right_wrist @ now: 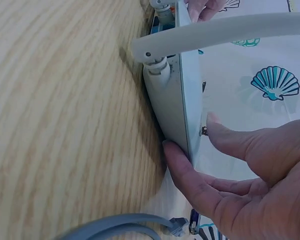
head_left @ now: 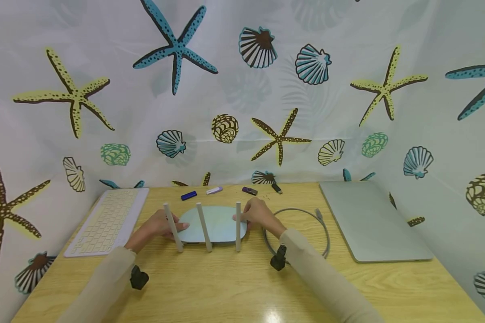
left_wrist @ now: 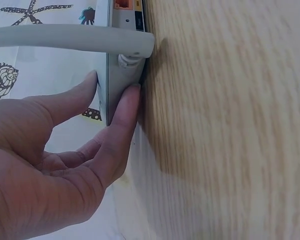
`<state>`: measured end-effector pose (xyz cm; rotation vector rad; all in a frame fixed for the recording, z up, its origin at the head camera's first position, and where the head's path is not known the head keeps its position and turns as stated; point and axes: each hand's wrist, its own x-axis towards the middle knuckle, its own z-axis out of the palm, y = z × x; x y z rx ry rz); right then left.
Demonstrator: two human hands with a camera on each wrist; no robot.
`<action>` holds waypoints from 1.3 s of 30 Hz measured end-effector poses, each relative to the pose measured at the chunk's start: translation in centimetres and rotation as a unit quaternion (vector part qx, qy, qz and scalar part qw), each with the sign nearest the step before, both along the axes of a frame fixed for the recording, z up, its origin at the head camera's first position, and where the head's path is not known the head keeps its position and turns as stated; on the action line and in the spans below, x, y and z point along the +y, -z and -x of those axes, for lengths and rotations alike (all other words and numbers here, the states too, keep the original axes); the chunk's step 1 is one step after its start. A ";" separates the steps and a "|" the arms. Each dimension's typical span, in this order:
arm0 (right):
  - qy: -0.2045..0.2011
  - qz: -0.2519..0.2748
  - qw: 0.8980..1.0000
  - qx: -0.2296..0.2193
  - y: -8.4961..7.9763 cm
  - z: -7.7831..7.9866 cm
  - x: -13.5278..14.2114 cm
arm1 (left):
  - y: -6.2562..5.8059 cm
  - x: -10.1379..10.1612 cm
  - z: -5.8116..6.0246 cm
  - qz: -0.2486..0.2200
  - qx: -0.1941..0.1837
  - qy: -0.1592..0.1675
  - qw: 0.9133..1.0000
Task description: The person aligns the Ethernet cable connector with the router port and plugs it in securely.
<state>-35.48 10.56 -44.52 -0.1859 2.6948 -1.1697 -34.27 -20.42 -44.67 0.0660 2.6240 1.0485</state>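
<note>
A pale wifi router (head_left: 214, 224) with three upright antennas lies on the wooden table, its port side toward me. My left hand (head_left: 161, 225) grips its left end. In the left wrist view, the thumb of that hand (left_wrist: 55, 165) lies on the top face and a finger on the side near the table. At the other end, my right hand (head_left: 259, 214) holds the router. The right wrist view shows fingers of this hand (right_wrist: 260, 185) against the lower edge, the thumb over the top face. A small gap seems to show under that thumb.
Left stands a white keyboard (head_left: 107, 222); right lies a closed silver laptop (head_left: 373, 222). A coiled grey network cable (head_left: 327, 235) is beside my right forearm. Behind the router lie several USB sticks, among them a blue one (head_left: 188, 195) and a black one (head_left: 276, 188). A patterned curtain (head_left: 234, 89) closes off the back.
</note>
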 end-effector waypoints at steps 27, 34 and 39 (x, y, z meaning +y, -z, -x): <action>-0.040 0.049 0.994 0.094 -3.0 -0.9 8.1 | -0.1 -2.4 -0.6 -0.162 0.058 -0.047 0.984; -0.009 -0.043 0.992 0.122 -3.5 -2.1 13.4 | 0.6 -2.3 -0.9 -0.148 0.076 -0.048 0.985; -0.021 -0.067 0.991 0.112 -1.7 -2.3 13.9 | 0.9 -0.4 -0.6 -0.087 0.076 -0.050 0.992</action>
